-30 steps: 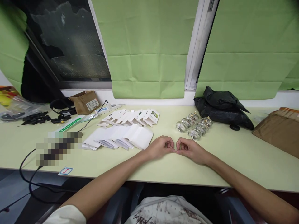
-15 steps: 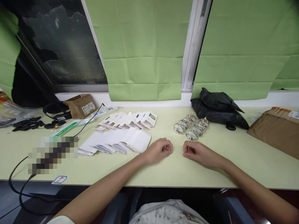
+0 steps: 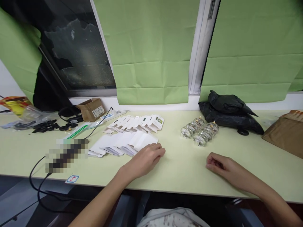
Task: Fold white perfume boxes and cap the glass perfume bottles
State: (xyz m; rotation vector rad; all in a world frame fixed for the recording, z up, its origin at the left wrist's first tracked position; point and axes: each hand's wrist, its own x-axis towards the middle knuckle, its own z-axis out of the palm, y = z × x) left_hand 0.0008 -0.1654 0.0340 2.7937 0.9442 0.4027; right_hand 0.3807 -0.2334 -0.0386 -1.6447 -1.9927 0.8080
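My left hand (image 3: 145, 160) is above the front right corner of a fanned row of white folded paper sleeves (image 3: 123, 143). Its fingers are bent together and point right, past the sleeves' edge, with nothing showing in them. Over the table on the right, my right hand (image 3: 220, 165) is loosely curled, thumb near the fingers, and holds nothing. Beyond it, two rows of round, clear-wrapped, silvery baubles with gold tops (image 3: 201, 130) lie side by side. Behind the white sleeves is a second fanned row of flattened white printed cartons (image 3: 136, 123).
Black plastic bags (image 3: 229, 113) lie against the wall, and a brown cardboard package (image 3: 285, 135) is at far right. On the left are an opened small carton (image 3: 92, 110), black parts (image 3: 44, 125), a power strip and a cable (image 3: 99, 124).
My hands have moved apart: the left went left to the white sleeves' edge and turned knuckles up, the right went right and nearer me. The view has shifted slightly left.
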